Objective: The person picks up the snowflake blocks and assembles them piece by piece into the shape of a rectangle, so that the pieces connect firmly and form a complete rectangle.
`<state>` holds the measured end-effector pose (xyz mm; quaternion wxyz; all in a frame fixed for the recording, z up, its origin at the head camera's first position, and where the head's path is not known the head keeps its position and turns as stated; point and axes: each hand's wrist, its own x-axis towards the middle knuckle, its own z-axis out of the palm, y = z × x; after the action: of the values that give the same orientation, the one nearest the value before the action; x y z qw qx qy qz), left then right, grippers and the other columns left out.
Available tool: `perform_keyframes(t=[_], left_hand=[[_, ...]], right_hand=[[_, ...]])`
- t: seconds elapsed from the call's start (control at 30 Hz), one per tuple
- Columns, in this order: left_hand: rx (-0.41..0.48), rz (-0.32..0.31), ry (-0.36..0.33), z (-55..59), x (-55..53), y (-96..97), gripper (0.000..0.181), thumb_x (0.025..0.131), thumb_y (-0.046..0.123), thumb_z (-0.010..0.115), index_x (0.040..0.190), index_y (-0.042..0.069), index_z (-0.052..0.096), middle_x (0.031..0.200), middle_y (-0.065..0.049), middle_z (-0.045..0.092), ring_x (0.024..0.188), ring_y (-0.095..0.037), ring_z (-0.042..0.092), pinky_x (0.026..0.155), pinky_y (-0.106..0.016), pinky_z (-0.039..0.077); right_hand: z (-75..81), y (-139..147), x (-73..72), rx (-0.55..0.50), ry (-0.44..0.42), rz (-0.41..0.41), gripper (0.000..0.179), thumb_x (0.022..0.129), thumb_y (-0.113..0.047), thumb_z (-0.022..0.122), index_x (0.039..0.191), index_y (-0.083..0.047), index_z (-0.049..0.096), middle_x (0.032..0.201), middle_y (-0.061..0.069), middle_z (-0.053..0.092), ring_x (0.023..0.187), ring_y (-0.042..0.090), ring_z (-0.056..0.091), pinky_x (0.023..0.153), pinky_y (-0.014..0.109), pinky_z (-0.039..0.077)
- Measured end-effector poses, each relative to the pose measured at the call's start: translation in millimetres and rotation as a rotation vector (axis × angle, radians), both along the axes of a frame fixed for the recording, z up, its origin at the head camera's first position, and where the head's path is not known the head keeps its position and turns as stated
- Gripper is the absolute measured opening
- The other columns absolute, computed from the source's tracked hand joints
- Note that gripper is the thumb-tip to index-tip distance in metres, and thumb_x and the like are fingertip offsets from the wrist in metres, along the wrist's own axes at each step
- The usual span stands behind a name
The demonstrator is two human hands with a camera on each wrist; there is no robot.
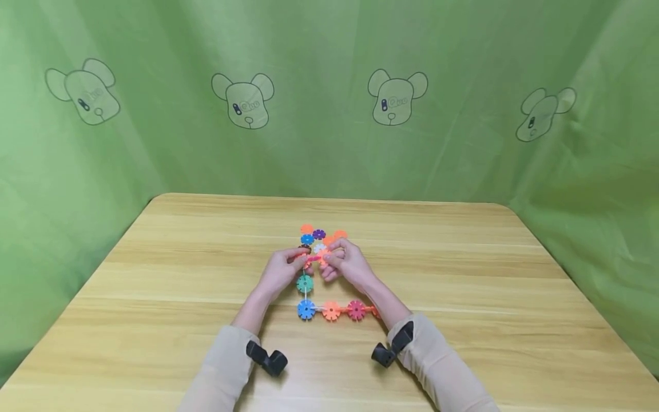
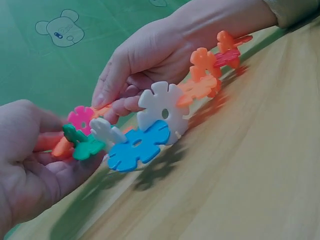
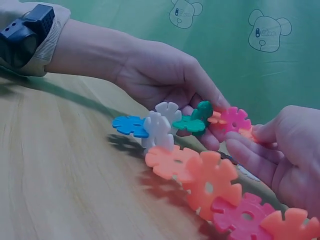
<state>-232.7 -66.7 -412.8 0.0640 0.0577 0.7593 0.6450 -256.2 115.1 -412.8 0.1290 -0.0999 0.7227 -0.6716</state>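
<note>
Chain of notched, flower-shaped plastic discs in mixed colours, slotted edge to edge: on a pale wood-grain table, one end between both hands. Layout L-shaped: one leg from the left hand toward the person, through a green disc, to a blue corner disc; other leg rightward through an orange disc and a pink-red disc, then partly hidden beneath the right forearm.

Left hand: thumb and fingers closed in a pinch at a held orange disc. Right hand: thumb and fingers likewise closed, pinching a second orange disc.

Governing relation: bright pink disc directly between the two hands, its line running left to right, across the top of the near-going leg; neither hand clearly nearer. Overlap with second orange disc visible; depth of slotting impossible to tell.

By view: from the head, pink disc nearly edge-on, plus a purple disc among others just beyond the fingers. From both wrists, pink face visible, and a large white disc standing upright beside the blue corner disc, only a thin sliver from above.
</note>
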Motion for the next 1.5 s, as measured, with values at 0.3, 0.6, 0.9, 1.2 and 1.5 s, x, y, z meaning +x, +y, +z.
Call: perform_keyframes(t=[0.3,0.6,0.9,1.2,1.5], left_hand=[[-0.171,-0.008,0.049,-1.3,0.6,0.9,0.043,0.08,0.015,0.07,0.121,0.005,0.06,0.123,-0.013,0.057,0.116,-0.029,0.049,0.101,-0.048,0.033],[-0.199,0.006,0.076,2.5,3.2,2.0,0.041,0.078,0.007,0.07,0.119,0.006,0.062,0.111,-0.014,0.063,0.096,-0.026,0.061,0.09,-0.041,0.045],[-0.169,-0.035,0.041,0.6,2.0,-0.3,0.04,0.08,0.005,0.069,0.12,0.006,0.061,0.085,-0.008,0.067,0.066,-0.016,0.064,0.066,-0.028,0.053],[-0.157,-0.044,0.055,0.6,1.0,-5.5,0.039,0.082,0.005,0.067,0.12,0.003,0.06,0.078,-0.01,0.067,0.065,-0.017,0.064,0.065,-0.028,0.052],[-0.134,-0.035,0.036,0.5,1.2,-8.3,0.037,0.083,0.005,0.067,0.12,0.004,0.061,0.082,-0.011,0.067,0.066,-0.018,0.064,0.063,-0.027,0.052]], right_hand=[[-1.4,0.5,1.4,0.14,0.052,0.048,0.021,0.093,-0.008,0.055,0.109,0.002,0.045,0.064,0.009,0.06,0.048,0.013,0.052,0.044,0.023,0.045],[-0.3,-2.9,6.0,0.122,0.049,0.147,0.02,0.097,-0.006,0.044,0.114,0.004,0.041,0.071,0.011,0.06,0.054,0.015,0.054,0.05,0.025,0.047],[0.2,-2.8,5.1,0.101,0.051,0.152,0.02,0.093,-0.005,0.049,0.11,0.005,0.046,0.076,0.016,0.063,0.057,0.017,0.058,0.055,0.029,0.053],[9.2,10.2,-5.8,0.128,0.034,0.038,0.026,0.091,-0.003,0.054,0.112,0.012,0.05,0.091,0.024,0.061,0.071,0.022,0.061,0.065,0.032,0.054],[15.2,34.3,-27.1,0.286,0.089,-0.072,0.029,0.089,-0.006,0.058,0.115,0.008,0.055,0.103,0.019,0.059,0.088,0.033,0.058,0.076,0.039,0.052]])
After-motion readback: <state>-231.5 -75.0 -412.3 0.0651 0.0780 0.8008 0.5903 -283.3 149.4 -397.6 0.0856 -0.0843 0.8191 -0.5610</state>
